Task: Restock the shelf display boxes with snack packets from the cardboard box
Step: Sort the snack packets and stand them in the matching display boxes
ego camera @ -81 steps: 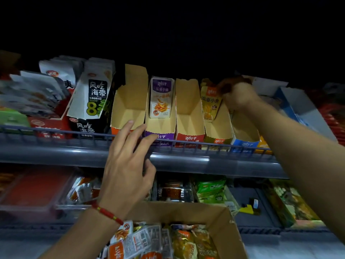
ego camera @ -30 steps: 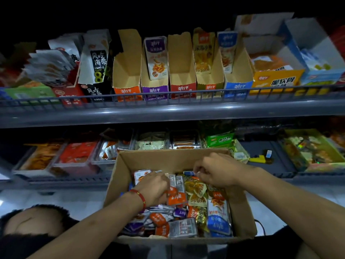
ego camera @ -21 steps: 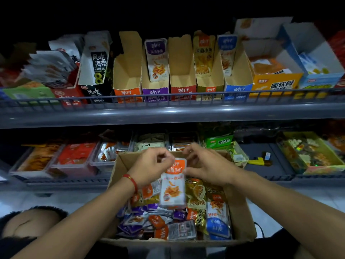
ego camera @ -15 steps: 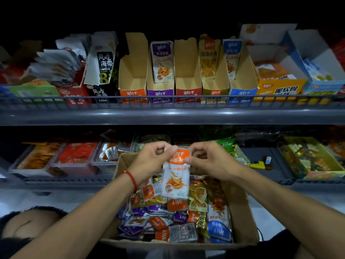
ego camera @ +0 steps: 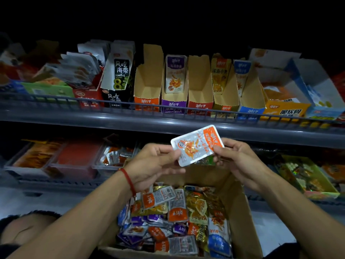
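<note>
Both hands pinch one orange packet (ego camera: 197,145): left hand (ego camera: 155,165) on its lower-left edge, right hand (ego camera: 236,158) on its orange end, above the cardboard box (ego camera: 240,206). Box holds many packets. Above it, orange display box (ego camera: 147,90) and red display box (ego camera: 200,90) look empty; purple, yellow, blue hold one each. Most restocking left. Grey shelf (ego camera: 112,118), dark aisle.

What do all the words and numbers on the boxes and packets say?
"风吃海带" and "8": tall black-and-white seaweed packet.
"劲仔": orange-fronted cardboard display box.
"深海小鱼": yellow standing packet.
"脆软骨": wide orange box.
Orange-and-white packet held in both hands: too blurred.
</note>
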Available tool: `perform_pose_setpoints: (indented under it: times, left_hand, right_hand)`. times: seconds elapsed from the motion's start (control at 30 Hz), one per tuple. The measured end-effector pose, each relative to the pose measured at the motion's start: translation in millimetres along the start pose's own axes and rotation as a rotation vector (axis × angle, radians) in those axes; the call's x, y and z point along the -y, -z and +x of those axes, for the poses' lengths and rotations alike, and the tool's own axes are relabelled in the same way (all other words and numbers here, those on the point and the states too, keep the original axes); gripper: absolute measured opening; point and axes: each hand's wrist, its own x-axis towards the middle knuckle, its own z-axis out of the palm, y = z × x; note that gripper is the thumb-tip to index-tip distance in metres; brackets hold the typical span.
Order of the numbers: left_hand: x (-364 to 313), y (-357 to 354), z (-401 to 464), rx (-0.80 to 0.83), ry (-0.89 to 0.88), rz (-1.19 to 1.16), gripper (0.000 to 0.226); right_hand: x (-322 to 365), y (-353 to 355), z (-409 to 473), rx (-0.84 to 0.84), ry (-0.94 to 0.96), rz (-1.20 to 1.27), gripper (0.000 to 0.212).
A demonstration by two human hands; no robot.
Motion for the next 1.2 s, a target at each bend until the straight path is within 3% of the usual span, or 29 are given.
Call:
perform_pose_setpoints:
  times: [0.23, 0.3, 0.37, 0.43, 0.5, 0.57, 0.6, 0.73, 0.83, 1.03, 1.2]
  left_hand:
    - [-15, 11, -1, -0.083, -0.156, -0.065, 0.029]
    - [-27, 17, -2, -0.066, -0.153, -0.074, 0.035]
    - [-40, 21, -2, -0.123, -0.186, -0.015, 0.028]
    - [-53, 28, 2, -0.306, -0.342, 0.167, 0.015]
    - [-60, 41, 9, -0.578, -0.613, 0.534, 0.011]
    - [-66, 52, 17, -0.742, -0.869, 1.043, 0.020]
    - [-67, 55, 22, -0.735, -0.934, 1.224, 0.032]
    - [-68, 52, 34, -0.618, -0.786, 1.558, 0.064]
    - [-67, 54, 37, -0.622, -0.710, 1.651, 0.068]
    - [-67, 57, 36, -0.626, -0.709, 1.627, 0.061]
    - [-70, 54, 34, -0.611, -0.675, 1.580, 0.062]
  right_hand:
    - [25, -24, 4, -0.008, 0.012, 0.033, 0.024]
    - [44, -36, 12, -0.049, 0.096, -0.046, 0.025]
    - [66, -49, 22, -0.096, 0.224, -0.175, 0.016]
    - [91, -62, 34, -0.152, 0.370, -0.326, 0.007]
    - [120, -72, 54, -0.225, 0.520, -0.475, 0.005]
    - [148, -82, 79, -0.292, 0.683, -0.631, 0.011]
    - [159, -87, 92, -0.319, 0.747, -0.700, 0.010]
    - [184, -114, 139, -0.403, 0.892, -0.979, 0.023]
    - [192, -131, 174, -0.444, 0.916, -1.163, 0.031]
    - [182, -158, 205, -0.326, 0.668, -1.406, 0.032]
    - [175, -168, 222, -0.288, 0.484, -1.448, 0.026]
